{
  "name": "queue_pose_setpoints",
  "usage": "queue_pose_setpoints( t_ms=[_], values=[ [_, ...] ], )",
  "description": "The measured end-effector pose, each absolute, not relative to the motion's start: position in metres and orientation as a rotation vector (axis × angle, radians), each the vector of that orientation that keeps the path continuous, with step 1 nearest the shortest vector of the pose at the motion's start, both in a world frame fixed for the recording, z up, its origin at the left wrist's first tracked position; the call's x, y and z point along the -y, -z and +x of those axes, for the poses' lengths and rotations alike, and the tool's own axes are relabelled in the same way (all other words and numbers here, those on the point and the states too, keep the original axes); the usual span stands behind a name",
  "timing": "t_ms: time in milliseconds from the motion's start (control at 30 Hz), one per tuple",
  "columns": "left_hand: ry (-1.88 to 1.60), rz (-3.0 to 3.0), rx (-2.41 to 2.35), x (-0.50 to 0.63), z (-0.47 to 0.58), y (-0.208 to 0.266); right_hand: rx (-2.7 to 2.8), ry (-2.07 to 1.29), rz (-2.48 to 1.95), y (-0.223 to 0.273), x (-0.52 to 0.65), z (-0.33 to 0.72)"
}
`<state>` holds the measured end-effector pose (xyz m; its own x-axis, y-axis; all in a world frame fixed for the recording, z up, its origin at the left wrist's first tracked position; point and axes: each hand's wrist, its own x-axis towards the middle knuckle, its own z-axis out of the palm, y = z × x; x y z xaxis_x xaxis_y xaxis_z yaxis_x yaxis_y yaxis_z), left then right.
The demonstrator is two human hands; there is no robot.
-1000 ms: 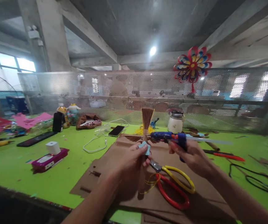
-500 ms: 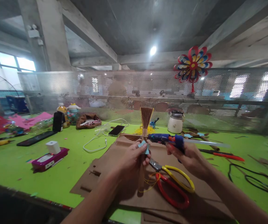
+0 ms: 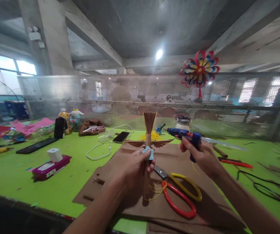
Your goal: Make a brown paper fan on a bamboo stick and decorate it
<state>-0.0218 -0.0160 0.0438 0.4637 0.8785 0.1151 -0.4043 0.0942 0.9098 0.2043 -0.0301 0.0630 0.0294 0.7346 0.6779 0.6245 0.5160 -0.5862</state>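
My left hand (image 3: pixel 136 165) is closed around the stem of a brown cardboard craft piece (image 3: pixel 150 123). This piece has a pleated fan top with yellow edges and pleated wings at both sides. A small light-blue paper piece (image 3: pixel 147 153) sits under my left thumb, against the stem. My right hand (image 3: pixel 202 159) grips a blue glue gun (image 3: pixel 187 136) with a clear glue stick out of its back. Its nozzle points left, apart from the craft piece. Below and between the hands lie scissors (image 3: pixel 163 175) with one red and one yellow handle, beside a loose yellow strand.
Brown cardboard sheets (image 3: pixel 100 191) cover the green table (image 3: pixel 76 188) in front of me. On the left are a purple power strip (image 3: pixel 52 167), a phone (image 3: pixel 121 137) and a white cable. A jar (image 3: pixel 183 123), red-handled tool (image 3: pixel 237 162) and black cord stand or lie right.
The glue gun has moved right and up, away from the craft piece, uncovering its right wing. My left hand still holds the stem and blue paper.
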Motion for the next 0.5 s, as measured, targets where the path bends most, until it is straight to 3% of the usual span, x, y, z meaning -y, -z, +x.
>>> queue_pose_setpoints(
  t_ms=[500],
  values=[
    [-1.036,1.057,-0.399,0.011,-0.025,-0.046,1.905,0.417,-1.682,0.017,-0.056,0.266]
  ],
)
